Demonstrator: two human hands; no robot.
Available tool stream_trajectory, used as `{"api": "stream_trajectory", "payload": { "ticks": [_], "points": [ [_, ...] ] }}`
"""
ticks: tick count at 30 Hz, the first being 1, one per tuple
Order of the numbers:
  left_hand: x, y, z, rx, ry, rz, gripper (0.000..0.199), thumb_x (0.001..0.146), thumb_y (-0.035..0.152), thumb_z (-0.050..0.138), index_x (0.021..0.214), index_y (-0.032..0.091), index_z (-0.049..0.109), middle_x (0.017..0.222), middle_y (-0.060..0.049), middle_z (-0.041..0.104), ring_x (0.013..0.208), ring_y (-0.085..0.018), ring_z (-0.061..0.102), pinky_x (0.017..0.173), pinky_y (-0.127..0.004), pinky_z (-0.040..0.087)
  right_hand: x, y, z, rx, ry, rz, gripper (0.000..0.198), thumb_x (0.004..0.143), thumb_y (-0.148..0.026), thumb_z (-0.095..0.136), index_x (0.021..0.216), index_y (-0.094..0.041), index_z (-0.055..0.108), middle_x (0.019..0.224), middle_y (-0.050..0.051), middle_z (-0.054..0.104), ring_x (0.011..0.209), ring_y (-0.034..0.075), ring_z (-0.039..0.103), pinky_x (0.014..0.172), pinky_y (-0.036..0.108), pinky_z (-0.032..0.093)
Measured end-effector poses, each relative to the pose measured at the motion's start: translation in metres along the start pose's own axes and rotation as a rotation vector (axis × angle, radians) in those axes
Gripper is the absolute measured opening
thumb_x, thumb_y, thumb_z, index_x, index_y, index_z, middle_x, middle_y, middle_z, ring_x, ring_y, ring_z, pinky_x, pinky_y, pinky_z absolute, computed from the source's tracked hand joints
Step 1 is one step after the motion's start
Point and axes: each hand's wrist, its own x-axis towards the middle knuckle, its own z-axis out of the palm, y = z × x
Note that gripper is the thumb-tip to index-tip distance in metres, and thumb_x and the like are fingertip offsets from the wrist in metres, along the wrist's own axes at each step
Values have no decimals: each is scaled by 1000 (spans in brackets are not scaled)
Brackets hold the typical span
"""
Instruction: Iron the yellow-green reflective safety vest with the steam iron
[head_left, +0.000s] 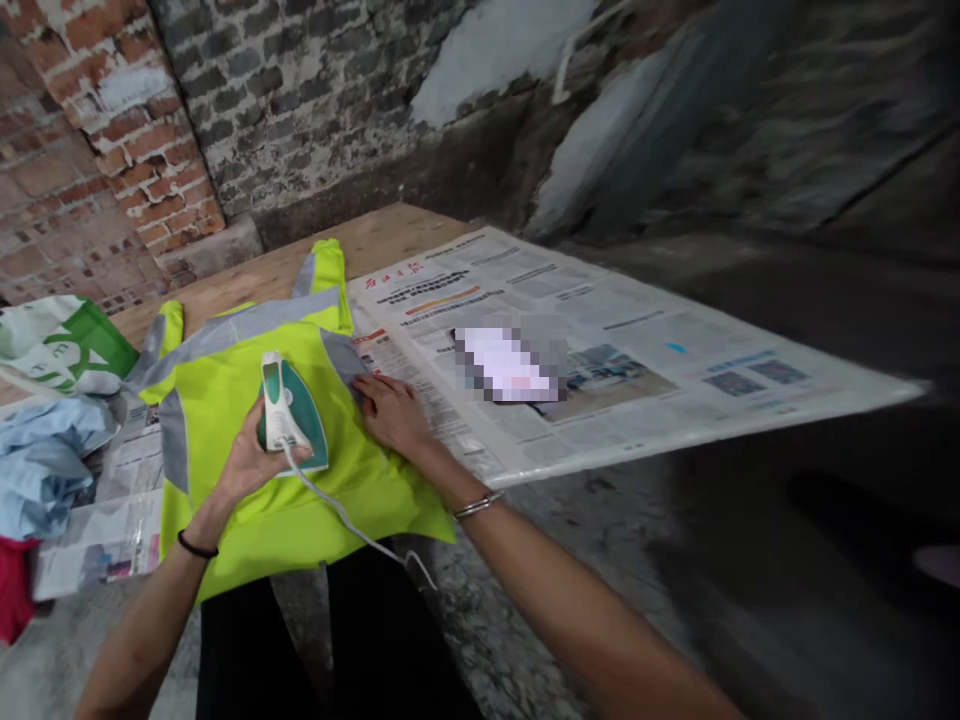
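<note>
Gripping the iron (279, 400), long axis forward, left hand (246, 458) curls round its rear; right of the iron, right hand (397, 415) lies spread on the jacket (221, 400).

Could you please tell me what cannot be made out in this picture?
Head view:
Iron: its underside is hidden, facing the yellow garment.
Left hand: some fingers hidden behind the iron.
Newspaper: small print too tiny and blurred.
Pale object on it: masked by coarse pixels.
Red cloth: cut off by left edge.
</note>
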Motion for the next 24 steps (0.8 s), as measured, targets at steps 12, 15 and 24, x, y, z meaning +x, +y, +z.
{"api": "stream_trajectory", "payload": {
  "ticks": [12,15,24],
  "points": [
    [-33,-104,-94,585,243,51,44,89,45,62,124,19,72,148,-20,64,153,-40,44,126,-63,30,25,-154,-62,-71,-230,-76,65,104,-65,44,146,-18,60,114,15,81,107,32,75,89,39,53],
    [-41,-120,-93,674,231,37,52,94,44,55,137,16,67,158,-22,54,155,-41,40,124,-66,31,34,-180,-62,-201,-344,-34,71,95,-59,64,147,-12,55,117,21,78,109,35,74,87,39,53],
    [-30,-141,-96,773,182,91,59,103,43,40,152,16,56,166,-17,45,159,-37,33,128,-64,24,73,-161,-93,-291,-654,-293,79,82,-30,75,156,-20,50,143,14,69,127,32,66,96,33,52]
  ]
}}
